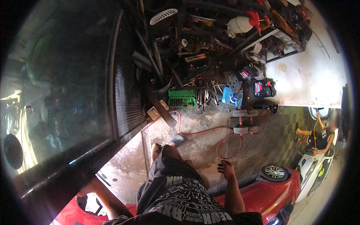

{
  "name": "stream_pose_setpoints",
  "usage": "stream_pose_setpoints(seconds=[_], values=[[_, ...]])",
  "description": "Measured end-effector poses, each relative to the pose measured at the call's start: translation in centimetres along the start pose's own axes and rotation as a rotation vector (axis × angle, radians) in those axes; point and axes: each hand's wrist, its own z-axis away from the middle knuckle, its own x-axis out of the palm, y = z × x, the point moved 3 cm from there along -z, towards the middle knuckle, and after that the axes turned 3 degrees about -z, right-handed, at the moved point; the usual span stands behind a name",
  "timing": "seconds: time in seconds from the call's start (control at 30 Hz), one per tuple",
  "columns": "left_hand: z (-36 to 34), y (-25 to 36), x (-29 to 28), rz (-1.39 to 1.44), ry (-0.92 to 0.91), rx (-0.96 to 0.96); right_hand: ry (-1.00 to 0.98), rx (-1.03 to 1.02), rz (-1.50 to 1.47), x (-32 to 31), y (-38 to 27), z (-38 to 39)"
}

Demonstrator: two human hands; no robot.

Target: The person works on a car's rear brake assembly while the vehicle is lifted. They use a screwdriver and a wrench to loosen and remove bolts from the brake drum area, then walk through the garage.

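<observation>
My left hand (87, 187) is at the lower edge of a large dark glossy panel (71, 86) with a black frame. Its fingers are hidden there, so whether it grips the edge cannot be made out. My right hand (226, 170) hangs over the floor at my right side, fingers loosely bent and apart, with nothing seen in it. Just beyond it, a loop of red hose (229, 147) lies on the concrete. A red car (258, 198) stands close beside my right forearm.
Ahead lie a green open socket case (182, 98), several wrenches (215, 87) and a blue bag (229, 96) on a dark mat. A floor jack (242, 122) stands right of them. At far right, a person (325, 137) holds a yellow hose beside a white car (317, 165).
</observation>
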Motion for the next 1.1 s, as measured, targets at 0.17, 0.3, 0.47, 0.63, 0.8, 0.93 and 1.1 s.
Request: stream_pose_setpoints(seconds=[0.17, 0.3, 0.47, 0.63, 0.8, 0.93, 1.1], values=[[0.3, -0.8, 1.7, -0.132, 0.03, 0.06, 0.004, 0.06, 0.095, -1.8, 3.6, 0.5], [0.6, -0.7, 3.8, -0.206, 0.023, 0.082, 0.011, 0.006, 0.097, -4.2, 3.7, 1.3], [1.5, -0.6, 5.6, -0.301, 0.002, 0.122, 0.037, -0.072, 0.104, -7.6, 2.7, 1.1], [3.2, 0.3, 7.5, -0.401, -0.005, 0.14, 0.032, -0.107, 0.043, -10.8, 3.4, 0.4], [6.6, 2.4, 10.1, -0.488, -0.012, 0.165, 0.037, -0.108, -0.046, -15.7, 5.9, -1.1], [9.9, 4.1, 10.9, -0.521, -0.018, 0.111, -0.009, -0.085, -0.19, -21.2, 9.2, -3.0], [14.5, 4.2, 9.4, -0.598, -0.052, -0.204, 0.103, 0.046, -0.227, -29.4, 13.9, -3.8]])
